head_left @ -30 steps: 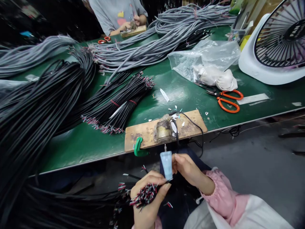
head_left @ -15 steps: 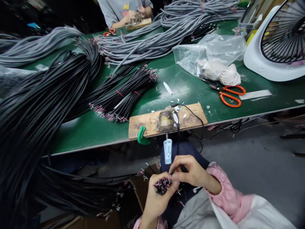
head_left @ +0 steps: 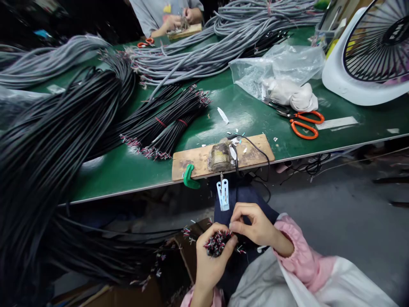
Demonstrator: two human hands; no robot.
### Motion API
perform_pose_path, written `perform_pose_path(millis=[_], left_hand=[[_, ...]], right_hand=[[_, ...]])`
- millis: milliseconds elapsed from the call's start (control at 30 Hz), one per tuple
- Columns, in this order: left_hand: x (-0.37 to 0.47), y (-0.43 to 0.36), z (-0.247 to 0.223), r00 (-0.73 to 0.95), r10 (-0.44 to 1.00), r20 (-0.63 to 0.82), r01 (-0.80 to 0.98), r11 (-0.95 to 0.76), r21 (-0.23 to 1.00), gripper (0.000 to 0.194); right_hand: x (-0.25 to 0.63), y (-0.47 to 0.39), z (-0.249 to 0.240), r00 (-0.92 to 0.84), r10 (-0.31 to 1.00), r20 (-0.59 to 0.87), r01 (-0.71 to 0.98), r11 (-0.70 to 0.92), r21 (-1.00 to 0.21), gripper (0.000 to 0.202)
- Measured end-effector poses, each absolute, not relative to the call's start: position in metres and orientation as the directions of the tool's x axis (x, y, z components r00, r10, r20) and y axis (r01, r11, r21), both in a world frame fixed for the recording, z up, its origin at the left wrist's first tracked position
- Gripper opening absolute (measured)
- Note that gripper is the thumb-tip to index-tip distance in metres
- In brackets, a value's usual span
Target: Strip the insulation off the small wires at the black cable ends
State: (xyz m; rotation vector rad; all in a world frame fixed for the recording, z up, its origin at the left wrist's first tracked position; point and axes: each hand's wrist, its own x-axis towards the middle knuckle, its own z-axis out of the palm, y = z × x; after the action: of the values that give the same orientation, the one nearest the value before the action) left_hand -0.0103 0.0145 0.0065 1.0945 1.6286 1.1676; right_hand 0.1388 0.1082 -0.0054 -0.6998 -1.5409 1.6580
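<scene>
My left hand [head_left: 211, 260] is wrapped round a bundle of black cables [head_left: 217, 244], whose stripped red, white and black wire ends point up. Thumb and index finger of my right hand [head_left: 252, 224] are pinched together at the bundle's right edge, on what looks like a wire end too small to make out. Just above both hands, a light blue clip [head_left: 223, 195] hangs from a metal rod on a motor-like block [head_left: 220, 157]. That block is fixed to a wooden board [head_left: 255, 149] at the table's edge, beside a green clamp [head_left: 191, 177].
Black cable bundles [head_left: 57, 128] cover the left side, and grey cables [head_left: 198, 59] lie farther back. Orange-handled scissors [head_left: 305, 123], a plastic bag [head_left: 281, 64] and a white fan [head_left: 335, 81] are on the right. Another person's hands [head_left: 179, 20] work across the green table [head_left: 255, 115].
My right hand has risen slightly from the bundle. The blue clip has turned and now shows its two arms. The view has shifted a little.
</scene>
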Motion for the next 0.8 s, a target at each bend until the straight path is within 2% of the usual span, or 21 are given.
perform_pose_path(millis=[200, 433, 800], left_hand=[[-0.0129, 0.0114, -0.0008, -0.267, 0.946, -0.182, 0.101, 0.215, 0.971, 0.022], [-0.0106, 0.0164, -0.0003, -0.287, 0.942, -0.174, 0.078, 0.204, 0.976, 0.026], [-0.0119, 0.0202, 0.0009, -0.287, 0.941, -0.177, 0.105, 0.215, 0.971, 0.021]], right_hand=[[0.1396, 0.1078, -0.0090, -0.541, 0.837, 0.082, -0.126, 0.016, -0.992, 0.040], [0.1364, 0.1073, -0.0106, -0.648, 0.742, 0.170, -0.221, 0.030, -0.975, 0.026], [0.1338, 0.1077, -0.0123, -0.609, 0.774, 0.175, -0.214, 0.053, -0.976, 0.029]])
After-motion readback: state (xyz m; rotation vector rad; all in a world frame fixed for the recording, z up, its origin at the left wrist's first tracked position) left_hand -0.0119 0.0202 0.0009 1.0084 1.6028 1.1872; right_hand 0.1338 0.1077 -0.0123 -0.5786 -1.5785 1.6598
